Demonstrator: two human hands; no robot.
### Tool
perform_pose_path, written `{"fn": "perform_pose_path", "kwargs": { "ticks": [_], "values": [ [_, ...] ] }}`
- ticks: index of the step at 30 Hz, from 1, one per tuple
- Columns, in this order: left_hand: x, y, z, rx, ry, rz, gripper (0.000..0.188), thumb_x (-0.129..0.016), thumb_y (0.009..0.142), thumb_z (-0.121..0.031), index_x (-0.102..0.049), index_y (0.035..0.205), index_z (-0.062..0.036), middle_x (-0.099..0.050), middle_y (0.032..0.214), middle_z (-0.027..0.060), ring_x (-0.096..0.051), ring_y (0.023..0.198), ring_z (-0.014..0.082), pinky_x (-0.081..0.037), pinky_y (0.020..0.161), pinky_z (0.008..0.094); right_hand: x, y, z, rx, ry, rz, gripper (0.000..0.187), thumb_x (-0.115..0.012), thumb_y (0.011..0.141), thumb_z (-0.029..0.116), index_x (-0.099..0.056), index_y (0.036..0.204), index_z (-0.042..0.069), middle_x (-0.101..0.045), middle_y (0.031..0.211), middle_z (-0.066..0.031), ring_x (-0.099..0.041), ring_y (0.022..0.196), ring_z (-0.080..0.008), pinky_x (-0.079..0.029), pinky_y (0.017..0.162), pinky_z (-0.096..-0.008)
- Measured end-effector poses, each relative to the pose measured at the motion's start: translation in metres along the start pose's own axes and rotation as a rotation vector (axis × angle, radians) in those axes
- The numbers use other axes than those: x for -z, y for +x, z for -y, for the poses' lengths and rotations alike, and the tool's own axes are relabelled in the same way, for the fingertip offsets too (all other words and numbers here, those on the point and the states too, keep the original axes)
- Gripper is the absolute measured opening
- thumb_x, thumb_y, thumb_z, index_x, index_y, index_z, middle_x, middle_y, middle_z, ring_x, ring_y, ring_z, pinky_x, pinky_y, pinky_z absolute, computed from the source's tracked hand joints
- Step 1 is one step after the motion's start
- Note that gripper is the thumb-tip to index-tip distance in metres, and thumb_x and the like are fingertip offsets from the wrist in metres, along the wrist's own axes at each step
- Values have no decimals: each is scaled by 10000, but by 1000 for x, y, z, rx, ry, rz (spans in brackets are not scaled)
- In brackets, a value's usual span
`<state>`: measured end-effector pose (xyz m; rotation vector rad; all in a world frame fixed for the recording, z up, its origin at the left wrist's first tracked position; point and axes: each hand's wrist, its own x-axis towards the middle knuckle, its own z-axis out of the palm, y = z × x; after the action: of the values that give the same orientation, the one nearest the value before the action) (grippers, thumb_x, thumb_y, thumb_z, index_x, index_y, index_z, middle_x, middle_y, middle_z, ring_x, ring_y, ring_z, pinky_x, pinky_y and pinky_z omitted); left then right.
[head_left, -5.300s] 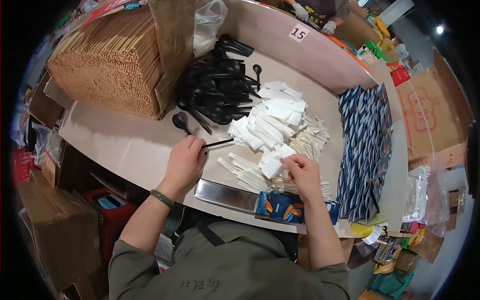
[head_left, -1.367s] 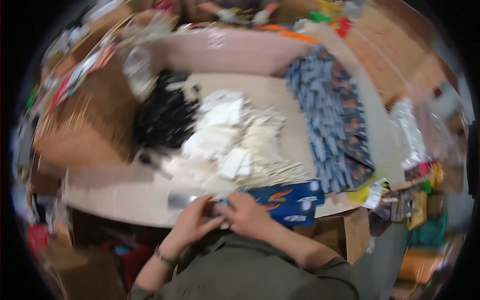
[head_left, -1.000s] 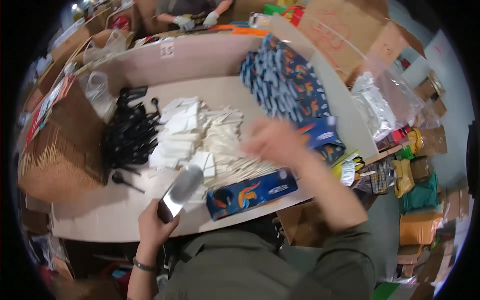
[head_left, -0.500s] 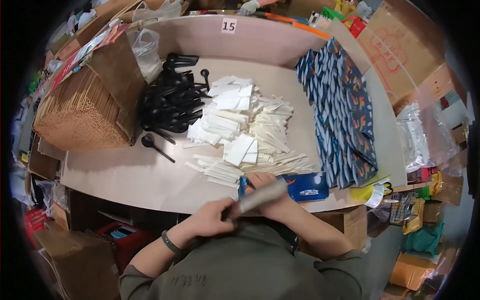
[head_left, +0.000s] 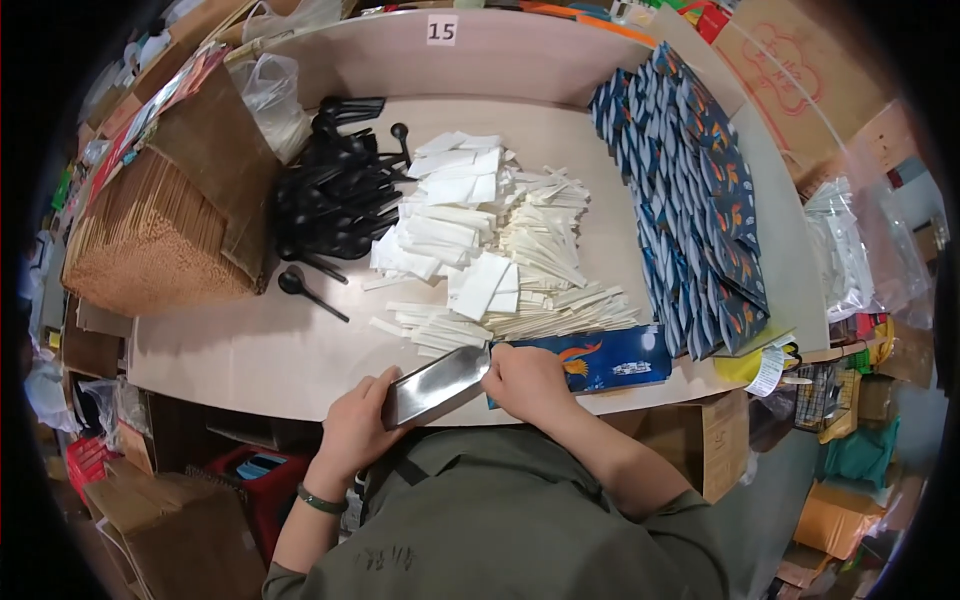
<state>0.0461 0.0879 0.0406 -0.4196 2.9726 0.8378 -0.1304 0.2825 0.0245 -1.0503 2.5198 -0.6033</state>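
Observation:
A long, narrow, shiny silver foil pouch [head_left: 437,385] is stretched at a slant between my hands, just over the table's front edge. Its lower left end is in the grip of my left hand [head_left: 360,418]. The fingers of my right hand [head_left: 527,382] are curled closed at its upper right end. Under and beside that hand, a flat blue printed packet [head_left: 625,362] lies on the table. Beyond my hands is a heap of white paper packets [head_left: 462,195] and slim cream-coloured sticks or strips [head_left: 545,235].
Black plastic spoons [head_left: 335,200] are piled left of the white heap, with one loose spoon [head_left: 312,295] nearer me. A cardboard box of tightly packed brown sheets [head_left: 150,235] stands at left. Rows of blue packets [head_left: 690,200] line the right side. A low partition [head_left: 530,55] closes the back.
The silver pouch has swung down to the left and its broad face now shows. My left hand moved left with it; the right hand drew in over the blue packet.

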Motion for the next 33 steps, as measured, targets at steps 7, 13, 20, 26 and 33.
{"fn": "perform_pose_path", "kwargs": {
  "ticks": [7, 13, 20, 26, 33],
  "values": [
    [8, 38, -9, -244, 16, 148, 776, -841, 692, -210, -514, 1382, -73, -611, 1014, 150, -618, 929, 362, -522, 777, 427, -16, 6, 31, 176, 128, 97, 207, -606, 814, 229, -658, 790, 30, -676, 749, -201, -671, 737, -405, -540, 682, -512],
    [25, 53, 66, -142, 191, -212, 349, -704, 768, -33, -653, 1113, -52, -625, 1210, 180, -612, 1095, 373, -516, 936, 421, 56, 62, -51, -15, 125, -461, 183, -610, 880, 233, -653, 868, 55, -671, 814, -179, -654, 793, -387, -522, 720, -488],
    [58, 78, 138, -46, 416, -328, 245, -532, 861, -62, -670, 1061, -91, -654, 1164, 83, -629, 1067, 304, -527, 894, 412, 60, 63, -106, -140, 212, -331, 212, -725, 837, 217, -638, 905, 36, -665, 827, -148, -641, 804, -352, -499, 716, -432],
    [58, 78, 127, -144, 536, -263, 203, -585, 839, -58, -648, 1028, -99, -642, 1016, 102, -625, 962, 327, -519, 836, 410, 68, 49, -115, -54, -84, -471, 142, -707, 819, 129, -710, 920, 29, -662, 873, -147, -637, 789, -322, -504, 720, -394],
    [12, 120, 23, 24, -273, -363, 173, -646, 898, -107, -669, 1041, -12, -682, 952, 192, -666, 878, 360, -528, 763, 402, 52, 57, -58, -341, 831, -383, 139, -721, 879, 112, -757, 956, 2, -665, 757, -14, -584, 602, -133, -463, 560, -278]
  ]
}}
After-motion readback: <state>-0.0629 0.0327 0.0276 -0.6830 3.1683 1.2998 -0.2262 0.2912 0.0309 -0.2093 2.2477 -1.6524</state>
